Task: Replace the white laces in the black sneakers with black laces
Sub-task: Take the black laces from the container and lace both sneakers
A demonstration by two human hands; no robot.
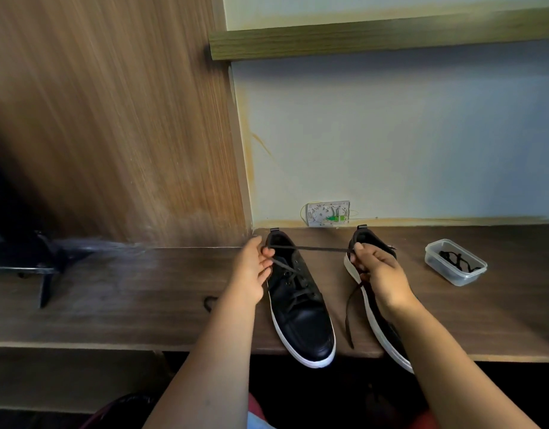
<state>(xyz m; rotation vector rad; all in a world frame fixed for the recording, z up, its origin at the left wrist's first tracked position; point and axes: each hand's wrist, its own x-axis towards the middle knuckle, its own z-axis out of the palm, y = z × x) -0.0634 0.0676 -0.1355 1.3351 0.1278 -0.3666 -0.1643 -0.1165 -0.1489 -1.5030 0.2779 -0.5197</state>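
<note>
On the wooden desk (143,289), between two black sneakers, a black lace (316,249) is stretched taut from hand to hand. The left hand (254,267) pinches one end above the left sneaker (301,305), which is threaded with black lace. The right hand (378,267) pinches the other end over the right sneaker (378,311); the lace's tail hangs down beside that sneaker. To the right stands a clear tub (456,261) holding another black lace. A white wall box (328,213) sits behind.
</note>
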